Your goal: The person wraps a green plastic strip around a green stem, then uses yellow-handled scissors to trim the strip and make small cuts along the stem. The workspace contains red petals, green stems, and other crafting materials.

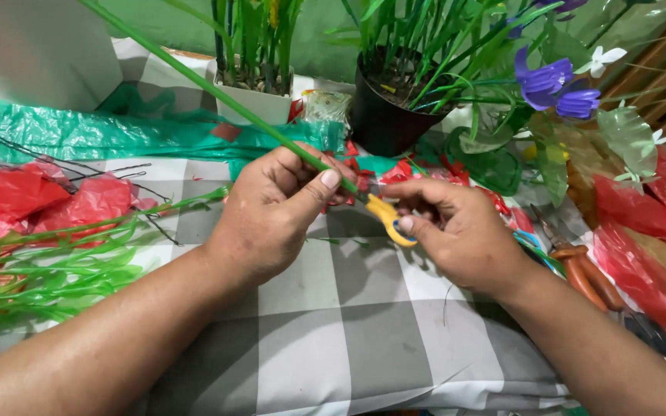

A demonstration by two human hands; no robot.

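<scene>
My left hand [271, 212] is closed around a long green stem [194, 81] that slants up to the upper left. My right hand [464, 231] grips yellow-handled scissors [387, 216], whose blades meet the stem's lower end between the two hands. Small red plastic scraps [395, 171] lie just behind the hands. Both hands hover over a grey and white checked cloth [348, 308].
Green plastic leaf strips [48, 270] and red plastic sheets [32, 196] lie at left, with thin wires [79, 166]. A black pot [383, 108] and a white pot [260, 96] of artificial plants stand behind. Purple flowers [556, 85], orange-handled pliers [583, 270] and red plastic [641, 223] are at right.
</scene>
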